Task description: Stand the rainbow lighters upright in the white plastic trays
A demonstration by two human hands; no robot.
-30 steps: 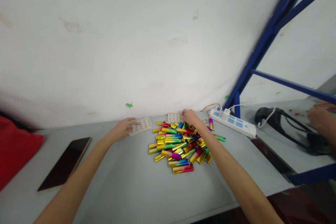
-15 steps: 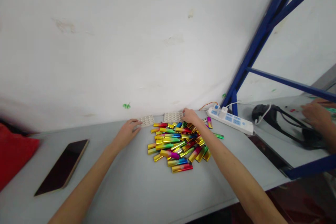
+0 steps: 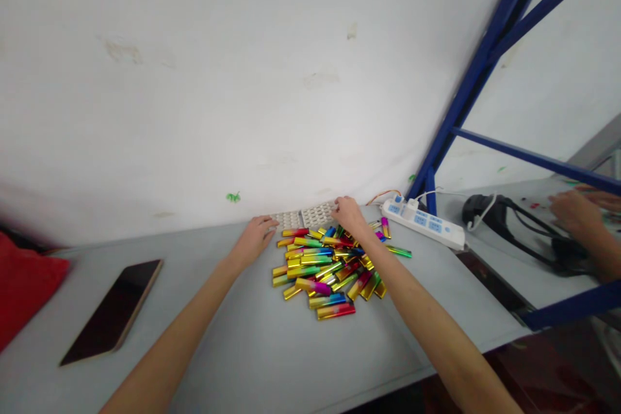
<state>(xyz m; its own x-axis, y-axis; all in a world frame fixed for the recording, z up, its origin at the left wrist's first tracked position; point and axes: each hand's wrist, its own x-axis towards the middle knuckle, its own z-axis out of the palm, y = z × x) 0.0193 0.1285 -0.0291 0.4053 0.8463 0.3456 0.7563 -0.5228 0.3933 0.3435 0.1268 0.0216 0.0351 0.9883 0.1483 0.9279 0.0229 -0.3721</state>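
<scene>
Two white trays with rows of round holes lie side by side against the wall. My left hand (image 3: pixel 255 240) is at the left end of the left tray (image 3: pixel 287 220), fingers on its edge and thumb apart below. At the other end, my right hand (image 3: pixel 348 213) grips the right corner of the right tray (image 3: pixel 317 215) with fingers and thumb. The trays almost touch, with a thin dark line between them. In front lies a heap of shiny lighter-like pieces (image 3: pixel 310 260), gold fading to red, green, blue or purple. My right forearm passes over part of the heap.
A dark phone-like slab (image 3: pixel 114 310) lies at the left beside a red cloth (image 3: pixel 29 288). On the right are a white power strip (image 3: pixel 422 223) with plugs, a blue metal frame (image 3: pixel 466 90) and a black strapped device (image 3: pixel 524 233). Another person's hand (image 3: pixel 579 213) shows at the far right.
My left hand has moved right, bringing the left tray up close to the right one. The gap between the trays has narrowed. My right hand has shifted only slightly; the heap is unchanged.
</scene>
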